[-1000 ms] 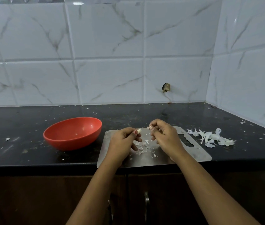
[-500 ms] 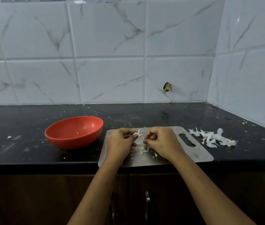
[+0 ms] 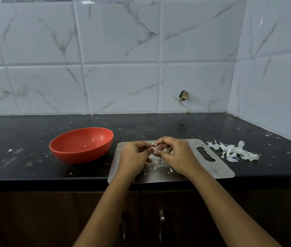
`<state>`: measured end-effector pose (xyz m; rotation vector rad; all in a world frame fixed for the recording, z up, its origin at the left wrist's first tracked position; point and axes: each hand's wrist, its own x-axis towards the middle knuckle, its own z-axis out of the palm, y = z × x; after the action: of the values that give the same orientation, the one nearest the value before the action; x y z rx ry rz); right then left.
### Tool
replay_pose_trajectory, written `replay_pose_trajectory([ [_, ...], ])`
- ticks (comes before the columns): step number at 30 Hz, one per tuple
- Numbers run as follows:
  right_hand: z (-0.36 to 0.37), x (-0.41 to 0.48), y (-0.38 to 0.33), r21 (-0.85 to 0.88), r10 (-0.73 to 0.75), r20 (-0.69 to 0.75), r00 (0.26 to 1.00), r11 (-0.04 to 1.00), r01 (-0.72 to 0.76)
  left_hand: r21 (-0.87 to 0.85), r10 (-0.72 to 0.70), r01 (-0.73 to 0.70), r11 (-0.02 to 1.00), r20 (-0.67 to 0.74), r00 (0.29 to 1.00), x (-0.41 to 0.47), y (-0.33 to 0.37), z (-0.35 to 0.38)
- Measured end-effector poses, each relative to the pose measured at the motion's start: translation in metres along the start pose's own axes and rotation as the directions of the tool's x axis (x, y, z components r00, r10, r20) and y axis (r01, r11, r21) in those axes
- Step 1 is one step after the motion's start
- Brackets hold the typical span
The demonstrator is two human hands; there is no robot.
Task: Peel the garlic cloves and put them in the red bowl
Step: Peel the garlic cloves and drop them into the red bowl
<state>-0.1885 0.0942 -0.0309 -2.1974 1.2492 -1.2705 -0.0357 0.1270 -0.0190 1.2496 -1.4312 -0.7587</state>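
- both hands work together over the steel cutting board [image 3: 217, 168], which lies at the front edge of the dark counter [image 3: 34, 131].
- the left hand [image 3: 134, 157] and the right hand [image 3: 176, 155] meet fingertip to fingertip, and both pinch a small pale piece that is probably the garlic clove [image 3: 155, 144]. the fingers of each hand are curled in and closed on it.
- the clove is held just above the board, between the two hands. it is too small to tell how much skin is left on it.
- judging by this, the step in hand is peeling, with the skin being picked off by the fingertips.
- loose peel scraps [image 3: 158, 164] lie on the board under the hands, and a larger pile of peels [image 3: 233, 152] sits on the counter just beyond the board's handle end.
- the red bowl [image 3: 66, 154] stands on the counter just beside the board, to the left of the left hand. only a tiny pale fleck shows inside it, so little of the task looks done.
- the next move calls for stripping off the last skin, then a short carry leftward over the bowl's rim to drop the clove in, without bits of peel going along.
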Motion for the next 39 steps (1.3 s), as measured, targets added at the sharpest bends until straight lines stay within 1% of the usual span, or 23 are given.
replay_pose_trajectory([
  [4, -0.0002, 0.0007, -0.0001, 0.012, -0.02, -0.016, 1.0, 1.0, 0.02, 0.051, 0.022, -0.024, 0.998, 0.036, 0.999, -0.0006, 0.0007, -0.0006],
  [7, -0.0005, 0.0004, -0.0008, 0.019, -0.041, -0.013, 0.999, 0.999, 0.041, 0.038, 0.021, -0.023, 0.999, 0.044, 0.999, 0.0002, -0.0003, -0.0011],
  [10, -0.0021, -0.0009, -0.0037, 0.033, -0.034, -0.027, 0.999, 0.999, 0.035, -0.033, 0.001, 0.0, 0.999, 0.022, 1.0, 0.0003, -0.0017, -0.0014],
  [12, -0.0042, -0.0013, -0.0063, 0.068, -0.014, -0.041, 0.999, 0.998, 0.016, -0.119, -0.014, 0.016, 0.993, 0.014, 1.0, 0.0004, -0.0026, -0.0018],
  [14, -0.0058, -0.0011, -0.0086, 0.11, 0.004, -0.028, 1.0, 0.994, -0.001, -0.153, -0.012, 0.014, 0.988, 0.012, 1.0, 0.001, -0.0034, -0.0018],
  [18, -0.0072, -0.0009, -0.0095, 0.135, 0.012, -0.003, 1.0, 0.991, -0.011, -0.153, -0.003, 0.006, 0.988, 0.02, 1.0, 0.0018, -0.004, -0.0019],
  [21, -0.0079, -0.0015, -0.0095, 0.135, -0.001, -0.007, 1.0, 0.991, 0.002, -0.172, -0.003, 0.012, 0.985, 0.05, 0.999, 0.0015, -0.0044, -0.0027],
  [29, -0.0078, -0.002, -0.0093, 0.13, -0.014, -0.028, 1.0, 0.991, 0.018, -0.155, 0.009, 0.006, 0.988, 0.093, 0.996, 0.0028, -0.0056, -0.0035],
  [36, -0.0069, -0.0009, -0.006, 0.202, -0.004, -0.034, 0.999, 0.979, 0.011, -0.194, 0.019, -0.003, 0.981, 0.078, 0.997, 0.001, -0.0034, -0.0015],
  [39, -0.0069, -0.0008, -0.0063, 0.195, -0.005, -0.03, 1.0, 0.981, 0.01, -0.19, 0.021, -0.011, 0.982, 0.052, 0.998, 0.0012, -0.0036, -0.0016],
])
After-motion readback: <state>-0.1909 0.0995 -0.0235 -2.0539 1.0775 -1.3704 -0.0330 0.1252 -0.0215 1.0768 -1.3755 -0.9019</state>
